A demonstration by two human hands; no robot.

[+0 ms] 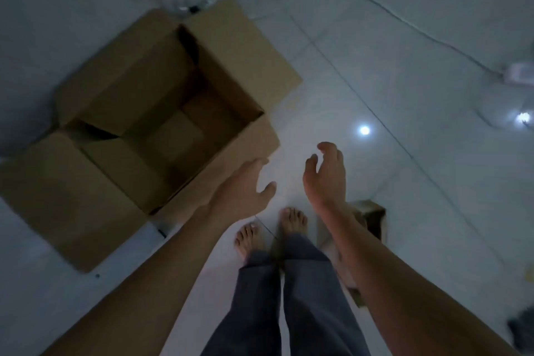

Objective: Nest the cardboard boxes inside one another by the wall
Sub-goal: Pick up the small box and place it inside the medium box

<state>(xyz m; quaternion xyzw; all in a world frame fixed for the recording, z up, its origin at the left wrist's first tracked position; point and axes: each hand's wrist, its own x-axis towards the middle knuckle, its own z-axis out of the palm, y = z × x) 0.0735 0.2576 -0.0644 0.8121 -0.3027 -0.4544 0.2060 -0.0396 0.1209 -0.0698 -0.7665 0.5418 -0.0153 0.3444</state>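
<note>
Seen from my headset feed: the large cardboard box (150,113) sits open on the white tiled floor (404,182), pushed toward the far left corner where floor meets wall (43,23), all four flaps splayed outward. Inside it I can make out the lighter top of what looks like a smaller box (176,136) already seated at the bottom, though the dim light leaves that uncertain. I judge the flaps lie open so that further boxes can drop straight in.

My left hand (245,188) reaches forward with its fingers spread and holds nothing; its fingertips are at or just short of the near flap, and blur stops me saying whether they touch. My right hand (326,173) hangs just beside it, fingers loosely curled and apart, also empty. Neither grip is closed on anything, which suggests a pause between one placement and the next.

Behind my right forearm, near my bare feet (271,228), a small cardboard box (372,217) stands on the floor, mostly hidden by the arm. It is probably the next to go in.

The glossy tiles mirror ceiling lights as bright spots (364,130). A thin cable (419,32) trails across the floor toward a pale device (520,72) at the right edge. The room is dim and bare.
</note>
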